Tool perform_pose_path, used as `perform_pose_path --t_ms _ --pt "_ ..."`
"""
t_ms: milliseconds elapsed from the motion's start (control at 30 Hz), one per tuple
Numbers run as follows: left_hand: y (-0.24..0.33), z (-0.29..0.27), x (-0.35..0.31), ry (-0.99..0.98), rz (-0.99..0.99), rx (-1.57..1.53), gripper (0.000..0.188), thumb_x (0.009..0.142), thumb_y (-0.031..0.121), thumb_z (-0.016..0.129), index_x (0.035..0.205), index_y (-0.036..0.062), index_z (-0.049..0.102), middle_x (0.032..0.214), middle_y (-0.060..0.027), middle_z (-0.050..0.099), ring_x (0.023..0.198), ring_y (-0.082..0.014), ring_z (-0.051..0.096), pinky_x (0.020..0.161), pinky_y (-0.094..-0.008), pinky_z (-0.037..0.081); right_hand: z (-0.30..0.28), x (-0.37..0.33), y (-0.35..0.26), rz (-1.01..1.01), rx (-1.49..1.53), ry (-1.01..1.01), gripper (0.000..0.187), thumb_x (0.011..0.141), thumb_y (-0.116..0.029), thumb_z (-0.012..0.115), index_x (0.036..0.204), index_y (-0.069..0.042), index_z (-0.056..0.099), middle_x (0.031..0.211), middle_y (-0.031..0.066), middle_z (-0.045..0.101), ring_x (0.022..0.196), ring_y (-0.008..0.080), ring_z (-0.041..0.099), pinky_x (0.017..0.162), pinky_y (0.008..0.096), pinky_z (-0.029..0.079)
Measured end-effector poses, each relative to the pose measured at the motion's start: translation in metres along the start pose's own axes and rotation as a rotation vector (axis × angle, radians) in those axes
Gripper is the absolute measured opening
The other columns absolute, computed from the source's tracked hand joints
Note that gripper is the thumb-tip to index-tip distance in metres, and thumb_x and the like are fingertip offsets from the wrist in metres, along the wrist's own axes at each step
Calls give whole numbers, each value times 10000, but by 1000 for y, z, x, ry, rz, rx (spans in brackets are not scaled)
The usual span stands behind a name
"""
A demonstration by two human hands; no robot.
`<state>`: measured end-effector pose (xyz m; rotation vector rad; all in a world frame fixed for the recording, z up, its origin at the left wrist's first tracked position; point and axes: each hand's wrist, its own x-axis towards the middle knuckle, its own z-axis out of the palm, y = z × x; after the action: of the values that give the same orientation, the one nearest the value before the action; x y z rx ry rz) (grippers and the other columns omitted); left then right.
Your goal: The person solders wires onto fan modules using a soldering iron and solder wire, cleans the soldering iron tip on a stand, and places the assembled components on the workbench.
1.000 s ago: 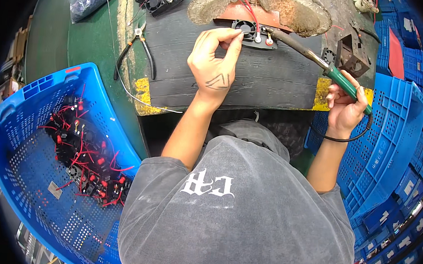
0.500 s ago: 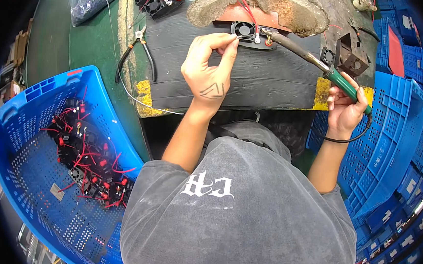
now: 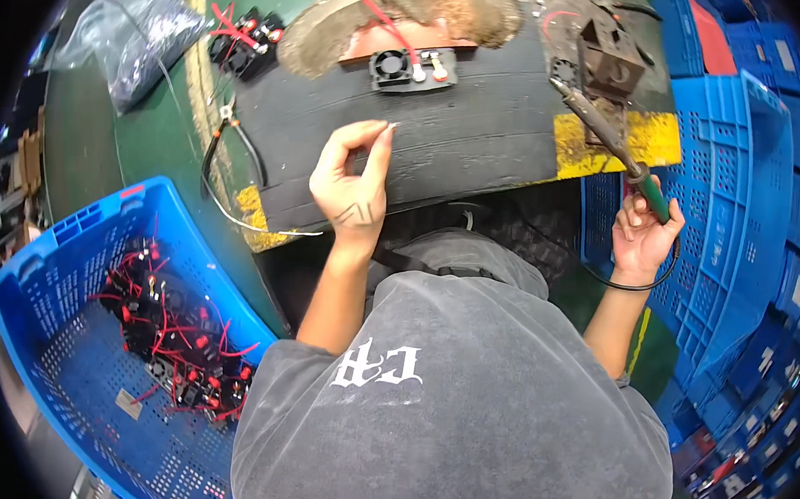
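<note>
Head view: black-matted table (image 3: 481,153), blue crates around. Left hand (image 3: 354,183) pinches thin solder wire (image 3: 235,219) over the mat; right hand (image 3: 644,237) grips a soldering iron (image 3: 612,139). Small fan (image 3: 392,66) lies farther back.

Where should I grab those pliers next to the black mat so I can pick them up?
Grab the pliers by the two dark curved handles, coming from above on the side near you. The handles spread toward you on the green table; the metal nose points away, so it's a poorer grip.
</note>
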<state>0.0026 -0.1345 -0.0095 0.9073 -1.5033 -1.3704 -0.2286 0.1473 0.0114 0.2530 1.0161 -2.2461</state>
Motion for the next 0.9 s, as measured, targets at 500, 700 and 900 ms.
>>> perform_pose_path --t_ms 500,700,900 --pt "0 29 -49 -348 -72 -1 83 860 15 707 935 -12 684 871 -22 667 751 -53 573 693 -187 467 -88 -38 -6 -246 84 185 511 937 -396 454 1238 -2 576 803 105 643 646 181 511 492 260 405" --pt "6 37 -62 -325 -114 -46 83 869 24 705 944 -4 684 869 -11 670 758 -47 589 708 -186 477 -56 -23 -10 -329 -198 222 545 980 -397 347 1236 30 571 815 143 698 620 178 624 468 244 441" --pt "3 24 -72 -269 -101 -27 87 867 32 710 942 -3 683 870 -17 672 776 -58 599 726 -193 482 -42 -9 -14 -351 -357 197 551 988 -389 341 1204 59 577 795 180 696 592 190 635 452 250 459"
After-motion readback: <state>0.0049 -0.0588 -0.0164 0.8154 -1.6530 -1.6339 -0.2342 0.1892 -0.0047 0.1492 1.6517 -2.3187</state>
